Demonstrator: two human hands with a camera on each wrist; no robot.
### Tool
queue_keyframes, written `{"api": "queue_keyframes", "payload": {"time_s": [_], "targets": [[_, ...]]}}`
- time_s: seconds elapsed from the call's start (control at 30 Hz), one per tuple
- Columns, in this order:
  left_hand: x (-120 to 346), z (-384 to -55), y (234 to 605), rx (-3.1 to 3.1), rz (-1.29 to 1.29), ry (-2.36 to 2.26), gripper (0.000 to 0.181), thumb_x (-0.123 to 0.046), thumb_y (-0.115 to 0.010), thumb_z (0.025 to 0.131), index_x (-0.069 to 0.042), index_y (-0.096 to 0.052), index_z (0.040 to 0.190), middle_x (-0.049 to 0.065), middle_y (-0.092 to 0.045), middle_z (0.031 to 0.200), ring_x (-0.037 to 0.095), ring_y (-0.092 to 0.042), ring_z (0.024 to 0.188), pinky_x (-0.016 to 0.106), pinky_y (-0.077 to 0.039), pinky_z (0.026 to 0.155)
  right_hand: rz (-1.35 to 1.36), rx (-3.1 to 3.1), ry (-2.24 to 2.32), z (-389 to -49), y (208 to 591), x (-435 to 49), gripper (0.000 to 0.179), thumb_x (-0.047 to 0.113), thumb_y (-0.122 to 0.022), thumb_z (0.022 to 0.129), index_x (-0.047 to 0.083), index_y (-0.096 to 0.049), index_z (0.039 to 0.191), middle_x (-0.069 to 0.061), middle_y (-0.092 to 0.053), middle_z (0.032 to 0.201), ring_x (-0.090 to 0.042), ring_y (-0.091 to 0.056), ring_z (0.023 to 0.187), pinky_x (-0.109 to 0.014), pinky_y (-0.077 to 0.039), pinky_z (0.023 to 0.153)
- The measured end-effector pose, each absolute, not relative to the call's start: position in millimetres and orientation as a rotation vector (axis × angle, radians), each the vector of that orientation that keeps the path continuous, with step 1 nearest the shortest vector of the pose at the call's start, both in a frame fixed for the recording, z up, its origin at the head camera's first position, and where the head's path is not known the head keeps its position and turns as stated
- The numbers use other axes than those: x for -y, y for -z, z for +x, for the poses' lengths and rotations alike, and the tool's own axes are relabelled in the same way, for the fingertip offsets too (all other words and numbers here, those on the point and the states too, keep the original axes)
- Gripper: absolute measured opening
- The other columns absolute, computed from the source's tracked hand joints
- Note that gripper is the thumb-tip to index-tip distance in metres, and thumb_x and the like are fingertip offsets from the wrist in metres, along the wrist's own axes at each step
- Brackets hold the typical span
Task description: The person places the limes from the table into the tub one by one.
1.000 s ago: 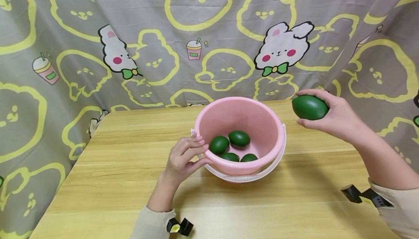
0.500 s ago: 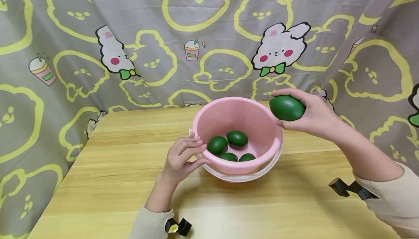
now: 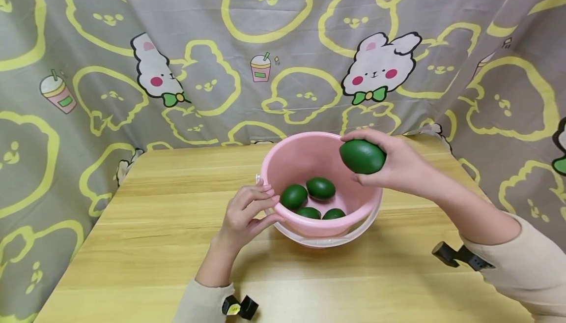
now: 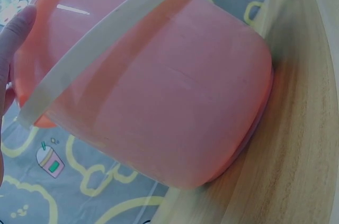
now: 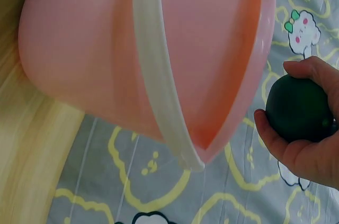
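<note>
My right hand [image 3: 395, 165] grips a smooth dark green oval fruit, which looks like an avocado [image 3: 362, 157], above the right side of the pink bucket [image 3: 336, 228]. The right wrist view shows the avocado [image 5: 299, 107] between curled fingers and thumb, outside and above the bucket's rim. My left hand [image 3: 247, 212] holds the bucket's left rim, thumb outside. In the left wrist view only part of this hand [image 4: 16, 33] shows at the edge. Inside the bucket lie several more avocados [image 3: 321, 188]; the front ones are partly hidden by the rim.
The bucket stands upright on a wooden table [image 3: 168, 224]. Its white handle [image 3: 327, 242] hangs down along the front. A grey patterned curtain [image 3: 212, 28] surrounds the table at the back and sides.
My right hand has moved left with the avocado, from beside the bucket to over its right rim. The left hand has stayed on the rim, and the avocados inside have not moved.
</note>
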State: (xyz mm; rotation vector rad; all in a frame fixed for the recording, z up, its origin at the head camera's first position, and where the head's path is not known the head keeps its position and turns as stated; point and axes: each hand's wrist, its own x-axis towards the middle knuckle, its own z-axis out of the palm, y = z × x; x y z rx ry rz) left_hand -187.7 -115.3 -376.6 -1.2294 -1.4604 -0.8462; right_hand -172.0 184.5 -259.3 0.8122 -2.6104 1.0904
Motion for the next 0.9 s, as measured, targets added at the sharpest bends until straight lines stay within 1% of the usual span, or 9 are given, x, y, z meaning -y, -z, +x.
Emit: {"api": "queue_keyframes", "payload": {"time_s": [0.13,0.3,0.4,0.5,0.6,0.63,0.7,0.83,0.9], "targets": [[115,-188,377,1.458,-1.235,0.843,0.033,-0.027,-0.073,0.082,0.005,-0.071,0.088,0.015,-0.064,0.084,0.032,-0.064,0.082,0.037,-0.058,0.089,0.829,2.644,-1.125,-172,259,-178,0.062,0.007,-0.081,0.07,0.019,-0.058,0.126,-0.005,-0.063,0.114,-0.019,-0.06,0.089,-0.026,-0.056,0.073],[115,-188,378,1.449,-1.24,0.838,0.033,-0.028,-0.073,0.082,0.005,-0.071,0.088,0.015,-0.064,0.084,0.033,-0.064,0.08,0.037,-0.058,0.088,0.835,2.676,-1.12,-172,259,-174,0.061,0.008,-0.081,0.071,0.017,-0.057,0.127,-0.006,-0.062,0.116,-0.02,-0.06,0.093,-0.03,-0.056,0.076],[115,-188,378,1.45,-1.238,0.838,0.033,-0.028,-0.073,0.082,0.005,-0.071,0.087,0.015,-0.064,0.084,0.033,-0.064,0.08,0.036,-0.058,0.088,0.849,2.673,-1.119,-173,260,-172,0.063,0.006,-0.081,0.07,0.015,-0.057,0.127,-0.007,-0.062,0.117,-0.021,-0.06,0.095,-0.033,-0.056,0.078],[115,-188,377,1.449,-1.238,0.838,0.033,-0.027,-0.073,0.082,0.005,-0.071,0.087,0.015,-0.064,0.084,0.033,-0.064,0.08,0.036,-0.058,0.088,0.862,2.664,-1.123,-175,262,-171,0.065,0.007,-0.083,0.069,0.014,-0.056,0.128,-0.008,-0.061,0.12,-0.022,-0.06,0.096,-0.034,-0.056,0.078],[114,-188,377,1.454,-1.24,0.837,0.033,-0.027,-0.073,0.082,0.005,-0.071,0.087,0.015,-0.064,0.084,0.033,-0.064,0.08,0.036,-0.058,0.088,0.876,2.654,-1.122,-177,265,-171,0.068,0.01,-0.085,0.068,0.013,-0.055,0.13,-0.009,-0.061,0.122,-0.021,-0.06,0.097,-0.03,-0.057,0.079],[114,-188,377,1.456,-1.24,0.837,0.033,-0.027,-0.073,0.082,0.005,-0.071,0.087,0.015,-0.064,0.084,0.033,-0.064,0.081,0.036,-0.058,0.088,0.879,2.656,-1.128,-178,265,-171,0.069,0.012,-0.085,0.068,0.012,-0.054,0.13,-0.009,-0.061,0.123,-0.022,-0.061,0.099,-0.03,-0.057,0.08],[114,-188,377,1.463,-1.239,0.837,0.033,-0.028,-0.073,0.082,0.005,-0.071,0.088,0.015,-0.064,0.084,0.033,-0.064,0.081,0.036,-0.058,0.088,0.883,2.649,-1.148,-179,267,-171,0.07,0.014,-0.086,0.069,0.01,-0.054,0.131,-0.01,-0.06,0.125,-0.024,-0.06,0.105,-0.035,-0.056,0.088],[115,-187,378,1.475,-1.235,0.838,0.033,-0.028,-0.073,0.082,0.005,-0.071,0.088,0.015,-0.065,0.084,0.032,-0.064,0.082,0.036,-0.058,0.087,0.857,2.627,-1.198,-177,265,-173,0.066,0.015,-0.084,0.072,0.005,-0.054,0.13,-0.011,-0.059,0.128,-0.028,-0.055,0.118,-0.046,-0.048,0.102],[115,-187,377,1.479,-1.233,0.838,0.033,-0.028,-0.073,0.082,0.005,-0.071,0.088,0.015,-0.065,0.084,0.032,-0.064,0.082,0.036,-0.058,0.088,0.842,2.602,-1.197,-176,264,-175,0.063,0.014,-0.083,0.073,0.005,-0.055,0.129,-0.011,-0.059,0.128,-0.029,-0.055,0.118,-0.048,-0.047,0.102]]}}
